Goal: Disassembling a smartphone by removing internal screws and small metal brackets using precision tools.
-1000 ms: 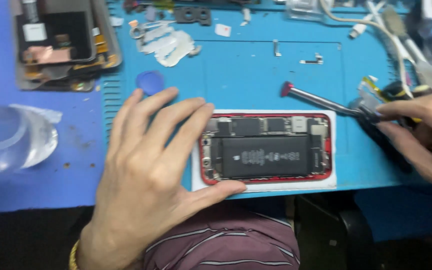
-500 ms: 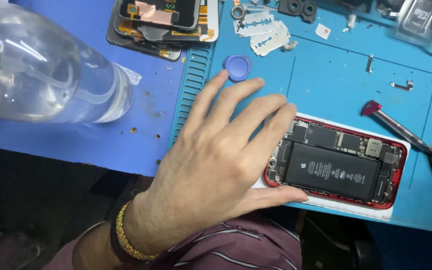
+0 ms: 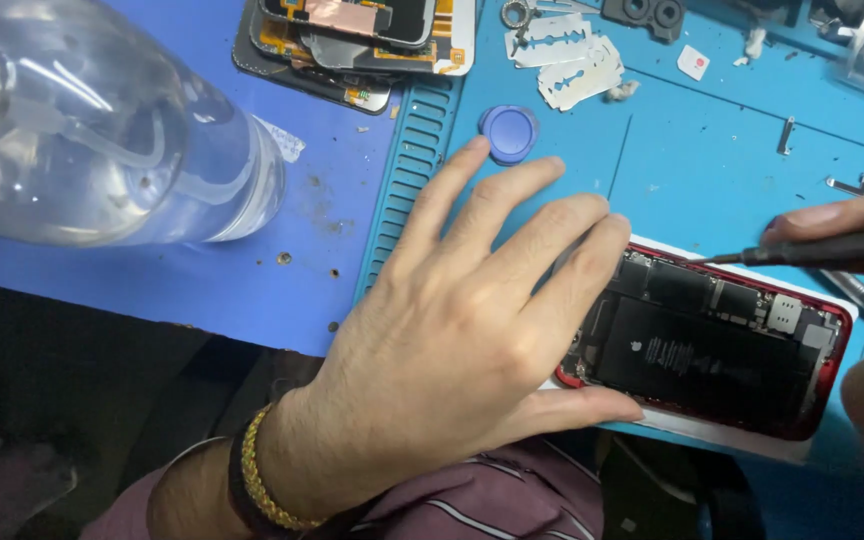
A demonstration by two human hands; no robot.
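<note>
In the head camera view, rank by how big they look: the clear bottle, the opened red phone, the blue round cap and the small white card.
1. Clear bottle, though it sits nearest the camera, so its lead is unsure.
2. Red phone, partly covered by the left hand.
3. Blue cap.
4. White card.

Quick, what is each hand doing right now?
Left hand: open, fingers spread flat, resting on the left end of the opened red phone.
Right hand: closed around a dark screwdriver, tip over the phone's upper edge.
</note>
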